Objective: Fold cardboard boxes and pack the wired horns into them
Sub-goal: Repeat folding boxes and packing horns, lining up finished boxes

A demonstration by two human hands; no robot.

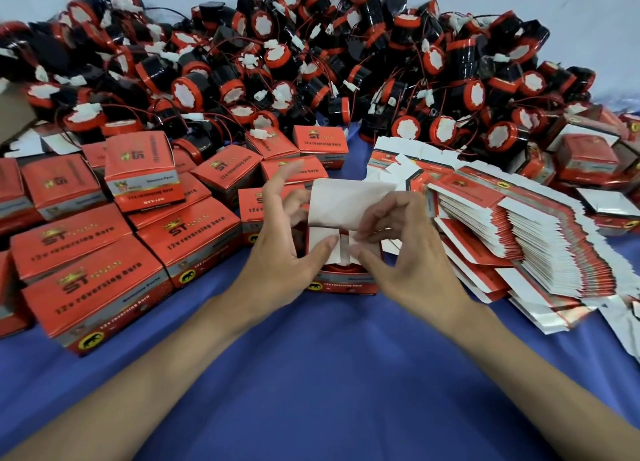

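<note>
A blue cloth (329,374) covers the work surface, bare at 6 o'clock where both forearms come in. At the centre stands the open box (343,286), red front panel toward the viewer. The red rim of a wired horn (341,270) shows just inside its mouth.

The left hand (280,266) is spread: its thumb presses the left of the two side flaps (318,249) down, and the fingers fan up beside the box's left wall. The right hand (401,270) appears to pinch the other side flap between thumb and forefinger, with the remaining fingers loosely curled. The white lid flap (346,204) stands up behind them, not yet tucked.

At 9 o'clock lie the closed boxes (104,287), crowded together and partly stacked. At 3 o'clock a fanned stack of flat blanks (536,253) leans beside the box. At 12 o'clock the horn heap (311,62) fills the far edge, red wires and white plugs tangled through it.

The likely trouble is the horn's wire or plug. Neither can be seen, and if either sits high the side flaps will spring back and the lid will bulge or crease. Uneven thumb pressure could also buckle the thin card, or slide the box on the cloth toward the flat blanks.
</note>
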